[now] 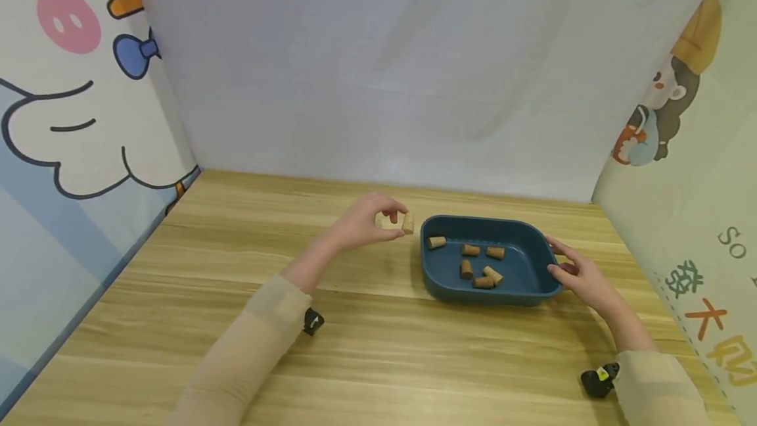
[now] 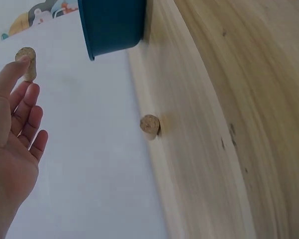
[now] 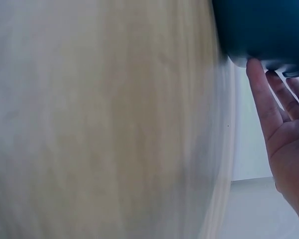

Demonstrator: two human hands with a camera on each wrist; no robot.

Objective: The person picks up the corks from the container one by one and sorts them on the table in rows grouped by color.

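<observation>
My left hand (image 1: 369,219) pinches a light cork (image 1: 408,223) between thumb and fingertips, above the table just left of the blue tray (image 1: 473,296). In the left wrist view, the held cork (image 2: 30,63) is tilted, and another cork (image 2: 149,124) stands on the table below. Several corks, light and dark brown, lie inside the tray, one light cork (image 1: 436,242) at its left end. At the tray's right end, my right hand (image 1: 585,278) holds the rim, thumb over the edge. The right wrist view has its fingers (image 3: 263,99) against the outer wall.
The wooden table (image 1: 367,347) ends at a pale cloth backdrop (image 1: 378,84) at the back. Printed panels with cartoon figures rise on the left and right. A small black device (image 1: 313,321) sits at the left wrist, another (image 1: 599,381) at the right.
</observation>
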